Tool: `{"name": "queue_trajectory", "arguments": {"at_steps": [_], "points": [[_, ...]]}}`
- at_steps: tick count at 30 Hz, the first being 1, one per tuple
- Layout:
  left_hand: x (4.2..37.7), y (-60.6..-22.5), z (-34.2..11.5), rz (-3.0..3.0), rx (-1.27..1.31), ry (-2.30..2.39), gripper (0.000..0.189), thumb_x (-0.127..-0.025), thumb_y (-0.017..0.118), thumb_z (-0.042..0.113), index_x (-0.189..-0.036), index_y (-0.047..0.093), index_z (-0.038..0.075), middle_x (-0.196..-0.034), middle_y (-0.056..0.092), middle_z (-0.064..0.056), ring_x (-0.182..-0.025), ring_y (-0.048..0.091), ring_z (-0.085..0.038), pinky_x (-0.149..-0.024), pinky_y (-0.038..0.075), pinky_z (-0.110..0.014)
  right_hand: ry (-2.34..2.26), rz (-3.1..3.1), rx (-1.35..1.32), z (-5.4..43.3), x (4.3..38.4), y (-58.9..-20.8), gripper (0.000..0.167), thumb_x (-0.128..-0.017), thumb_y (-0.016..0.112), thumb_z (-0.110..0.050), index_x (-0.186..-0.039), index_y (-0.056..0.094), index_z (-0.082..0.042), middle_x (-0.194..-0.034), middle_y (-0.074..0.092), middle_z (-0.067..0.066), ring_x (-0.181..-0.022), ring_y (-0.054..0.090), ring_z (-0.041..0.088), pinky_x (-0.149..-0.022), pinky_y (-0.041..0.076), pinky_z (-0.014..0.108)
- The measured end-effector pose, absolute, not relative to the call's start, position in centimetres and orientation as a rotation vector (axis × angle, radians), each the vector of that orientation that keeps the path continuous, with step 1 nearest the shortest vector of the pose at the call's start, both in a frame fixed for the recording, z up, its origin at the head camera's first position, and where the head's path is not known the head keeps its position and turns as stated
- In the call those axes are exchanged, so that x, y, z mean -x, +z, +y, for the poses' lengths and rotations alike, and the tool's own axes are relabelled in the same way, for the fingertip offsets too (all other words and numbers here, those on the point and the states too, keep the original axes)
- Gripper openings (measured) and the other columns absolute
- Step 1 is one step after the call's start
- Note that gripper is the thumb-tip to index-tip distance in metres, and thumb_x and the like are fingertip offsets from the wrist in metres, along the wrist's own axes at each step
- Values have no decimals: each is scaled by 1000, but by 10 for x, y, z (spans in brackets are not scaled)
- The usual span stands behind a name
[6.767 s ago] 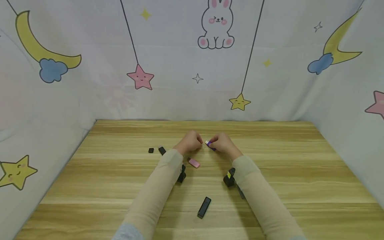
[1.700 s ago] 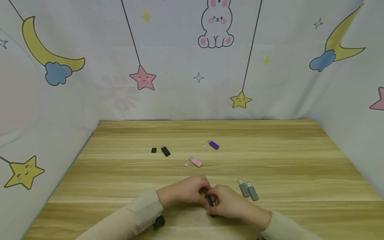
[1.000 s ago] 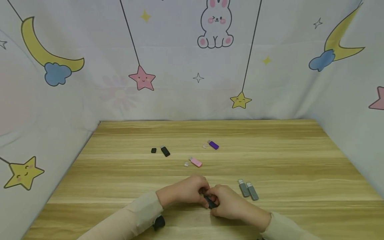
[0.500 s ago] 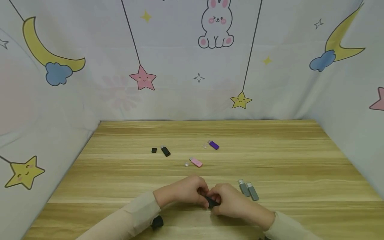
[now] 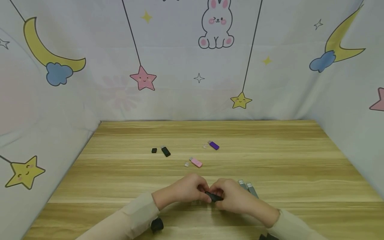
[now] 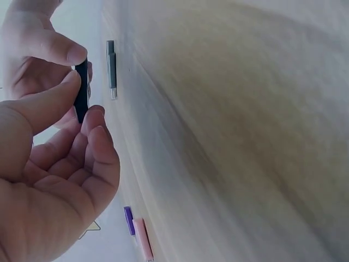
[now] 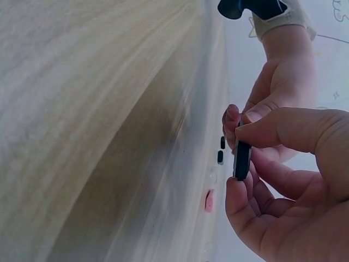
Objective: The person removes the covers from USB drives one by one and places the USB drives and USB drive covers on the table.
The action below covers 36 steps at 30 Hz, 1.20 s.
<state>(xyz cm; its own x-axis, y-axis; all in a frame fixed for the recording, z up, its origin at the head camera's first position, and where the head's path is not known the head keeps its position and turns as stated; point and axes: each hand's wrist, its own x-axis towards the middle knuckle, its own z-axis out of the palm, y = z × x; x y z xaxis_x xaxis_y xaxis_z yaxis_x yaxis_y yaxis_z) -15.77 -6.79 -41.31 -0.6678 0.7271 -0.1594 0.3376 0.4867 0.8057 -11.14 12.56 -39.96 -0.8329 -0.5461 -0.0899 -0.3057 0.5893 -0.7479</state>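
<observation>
Both hands hold one black USB stick between them, low over the front middle of the table. My left hand pinches its left end with thumb and fingers. My right hand grips the other end, thumb on one side and fingertips on the other. In the left wrist view the dark stick runs from one hand's fingertips to the other's. The right wrist view shows the stick edge-on, its left end covered by fingers. Just behind my right hand lie two grey USB sticks with bare metal plugs, partly hidden by it.
Farther back on the wooden table lie a pink USB stick beside a clear cap, a purple stick beside another clear cap, and a black stick beside its black cap. A printed cloth hangs behind.
Earlier the hands were at the back with the purple stick, and this black stick lay in front. Now both hold it; over the last second it has turned flatter, right hand shifting slightly up and right.
</observation>
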Motion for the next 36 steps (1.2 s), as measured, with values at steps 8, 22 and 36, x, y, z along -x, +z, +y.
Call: {"name": "queue_trajectory", "arguments": {"at_steps": [8,22,36], "points": [[155,-412,-68,2253,-825,1123,12,-78,80,10,-85,72,5,-71,65,4,-62,55,-3,-56,44,-18,-1108,2486,693,130,114,-400,31,-71,71,4,-101,66,-2,-86,62,-2,-78,55,8,-68,48,21],[148,-412,-69,2207,-848,1246,16,-75,81,4,-79,66,4,-71,62,4,-65,53,-3,-58,44,-17,-1245,2372,710,137,116,-406,18,-87,70,-12,-100,69,-1,-88,67,-1,-78,58,3,-71,50,20],[143,-414,-70,2147,-818,1263,17,-75,79,0,-81,64,4,-75,67,1,-67,56,-4,-62,46,-17,-1363,2216,679,138,113,-416,19,-92,64,-13,-103,70,2,-93,71,5,-72,58,2,-61,49,19]]}}
